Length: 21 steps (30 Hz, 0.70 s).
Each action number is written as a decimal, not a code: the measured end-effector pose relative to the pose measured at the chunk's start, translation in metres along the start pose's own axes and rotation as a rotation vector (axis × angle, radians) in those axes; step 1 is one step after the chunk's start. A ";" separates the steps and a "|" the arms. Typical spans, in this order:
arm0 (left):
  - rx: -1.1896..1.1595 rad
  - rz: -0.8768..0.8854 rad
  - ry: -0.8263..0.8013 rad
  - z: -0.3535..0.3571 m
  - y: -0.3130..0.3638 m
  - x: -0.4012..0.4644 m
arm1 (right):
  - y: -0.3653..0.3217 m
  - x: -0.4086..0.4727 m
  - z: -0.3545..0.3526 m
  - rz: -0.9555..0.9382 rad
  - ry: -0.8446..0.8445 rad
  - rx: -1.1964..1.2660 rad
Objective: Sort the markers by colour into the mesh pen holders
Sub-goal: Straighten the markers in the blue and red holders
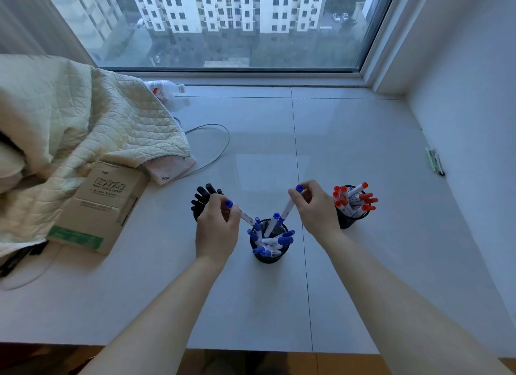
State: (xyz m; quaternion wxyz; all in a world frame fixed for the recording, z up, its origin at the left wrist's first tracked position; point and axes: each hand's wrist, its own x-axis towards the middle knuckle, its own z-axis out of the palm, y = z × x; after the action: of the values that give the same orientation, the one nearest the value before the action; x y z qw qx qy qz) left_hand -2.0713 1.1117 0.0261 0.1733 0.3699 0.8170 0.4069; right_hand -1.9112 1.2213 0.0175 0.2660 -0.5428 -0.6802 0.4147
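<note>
Both hands pinch blue markers: left hand (216,229), right hand (315,210), over middle holder (269,256).

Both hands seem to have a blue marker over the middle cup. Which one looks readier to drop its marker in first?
Probably the left hand: its blue marker slants down with the lower end at the rim of the middle holder. The right hand holds its marker higher.

Setting: a room in a high-rise home. Shown by: a wide window (231,25) through which apartment blocks are seen from above; a tiled sill-level tabletop (349,140); a quilted cream blanket (78,118); 1 cardboard box (100,207); 1 plastic bottle (164,90).
</note>
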 end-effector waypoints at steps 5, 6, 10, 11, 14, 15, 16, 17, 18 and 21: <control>-0.096 -0.053 0.083 -0.008 0.008 0.005 | -0.005 0.002 -0.010 0.121 0.173 0.156; -0.126 -0.107 0.082 -0.008 0.008 0.006 | -0.005 0.003 -0.012 0.161 0.206 0.193; -0.366 -0.407 0.062 -0.008 0.010 0.008 | -0.005 0.003 -0.016 0.369 0.300 0.430; -0.425 -0.477 0.047 -0.008 0.010 0.008 | -0.005 0.002 -0.016 0.419 0.302 0.500; -0.663 -0.669 -0.030 -0.005 0.013 0.008 | -0.006 -0.001 -0.017 0.573 0.221 0.664; -0.753 -0.728 -0.062 -0.005 0.015 0.008 | -0.007 -0.002 -0.016 0.625 0.168 0.716; -0.833 -0.784 -0.095 -0.004 0.018 0.007 | -0.007 -0.003 -0.016 0.666 0.108 0.767; -0.908 -0.833 -0.129 -0.004 0.020 0.006 | -0.006 -0.003 -0.015 0.687 0.046 0.814; -0.979 -0.873 -0.166 -0.004 0.022 0.004 | -0.006 -0.004 -0.014 0.690 -0.012 0.848; -1.137 -0.924 -0.291 -0.005 0.024 0.000 | -0.003 -0.005 -0.013 0.643 -0.127 0.871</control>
State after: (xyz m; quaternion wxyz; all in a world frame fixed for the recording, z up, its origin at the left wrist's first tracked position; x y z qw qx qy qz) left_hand -2.0625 1.1183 0.0481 0.5976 -0.1077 0.5218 0.5992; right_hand -1.9004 1.2196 0.0272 0.2845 -0.5371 -0.2599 0.7503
